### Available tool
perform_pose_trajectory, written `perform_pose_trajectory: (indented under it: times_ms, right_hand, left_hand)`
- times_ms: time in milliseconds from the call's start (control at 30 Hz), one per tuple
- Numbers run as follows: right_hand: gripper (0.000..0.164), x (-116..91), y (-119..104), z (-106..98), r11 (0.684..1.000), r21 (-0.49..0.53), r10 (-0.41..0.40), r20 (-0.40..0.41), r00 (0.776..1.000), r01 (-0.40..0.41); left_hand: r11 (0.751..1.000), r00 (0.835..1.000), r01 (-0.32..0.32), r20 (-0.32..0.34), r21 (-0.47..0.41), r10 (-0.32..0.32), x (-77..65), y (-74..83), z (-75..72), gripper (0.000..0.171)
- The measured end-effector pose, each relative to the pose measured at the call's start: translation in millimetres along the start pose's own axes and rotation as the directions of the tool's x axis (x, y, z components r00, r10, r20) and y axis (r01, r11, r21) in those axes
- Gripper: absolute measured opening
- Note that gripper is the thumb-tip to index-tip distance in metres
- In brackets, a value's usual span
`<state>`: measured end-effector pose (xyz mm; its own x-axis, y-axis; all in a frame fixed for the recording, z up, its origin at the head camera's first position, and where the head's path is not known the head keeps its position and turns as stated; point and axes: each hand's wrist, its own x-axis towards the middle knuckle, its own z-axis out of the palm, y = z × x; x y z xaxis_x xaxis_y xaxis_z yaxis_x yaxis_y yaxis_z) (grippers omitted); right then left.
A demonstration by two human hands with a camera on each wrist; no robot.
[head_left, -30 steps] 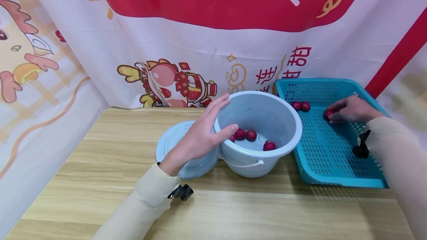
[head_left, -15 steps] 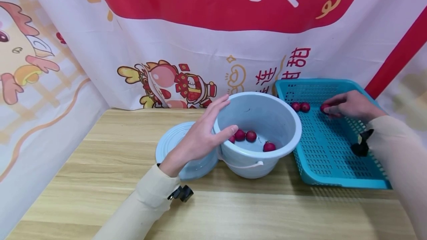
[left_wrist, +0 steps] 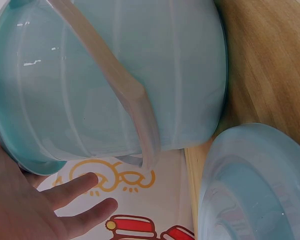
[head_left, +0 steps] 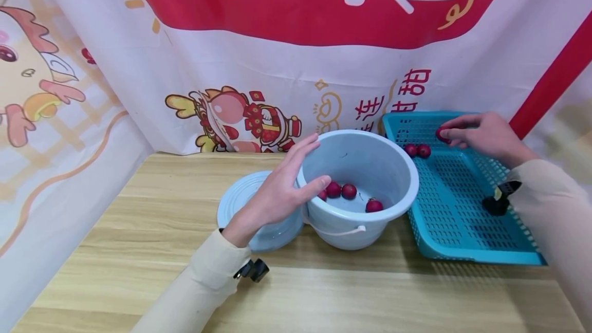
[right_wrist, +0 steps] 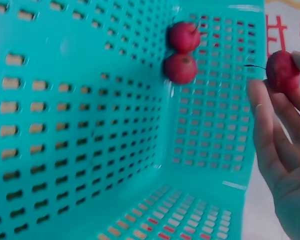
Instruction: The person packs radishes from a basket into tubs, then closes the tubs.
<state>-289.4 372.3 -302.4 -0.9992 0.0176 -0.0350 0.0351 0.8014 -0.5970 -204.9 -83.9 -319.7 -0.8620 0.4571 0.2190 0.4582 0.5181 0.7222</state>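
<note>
My right hand (head_left: 485, 135) pinches a small round red fruit (right_wrist: 284, 72) with a thin dark stem between thumb and fingers, raised over the far part of the teal basket (head_left: 455, 253). Two more red fruits (right_wrist: 181, 68) lie side by side in the basket by its far wall. My left hand (head_left: 284, 184) lies at the left rim of a light blue bucket (head_left: 349, 227). Its fingers are straight and spread, with the thumb reaching over the rim. Several red fruits (head_left: 349, 191) sit on the bucket's bottom, one partly hidden by the rim and thumb.
A light blue round lid (head_left: 277, 235) lies on the wooden table (head_left: 324, 297) left of the bucket, partly under my left forearm. The bucket's white handle (left_wrist: 122, 87) hangs down its side. A printed cloth (head_left: 277, 60) closes off the back.
My right hand has lifted the red fruit from the basket's floor and moved it up and slightly left. The left hand has stayed at the bucket's rim.
</note>
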Motion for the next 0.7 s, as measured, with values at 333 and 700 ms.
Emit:
perform_pose_trajectory:
  times_ms: [333, 700]
  right_hand:
    - [0.072, -15.2, -36.0, 12.6, 0.992, 0.072, -0.090, -0.147, 0.985, 0.102]
    - [0.061, -37.6, -71.5, 27.0, 0.956, 0.175, -0.201, -0.189, 0.961, 0.234]
  left_hand:
    - [1.000, 1.000, 0.002, -0.001, 0.003, -0.002, -0.6, 0.6, 0.2, 0.079]
    - [1.000, 1.000, 0.003, -0.003, 0.012, -0.003, -0.6, 1.2, -0.1, 0.079]
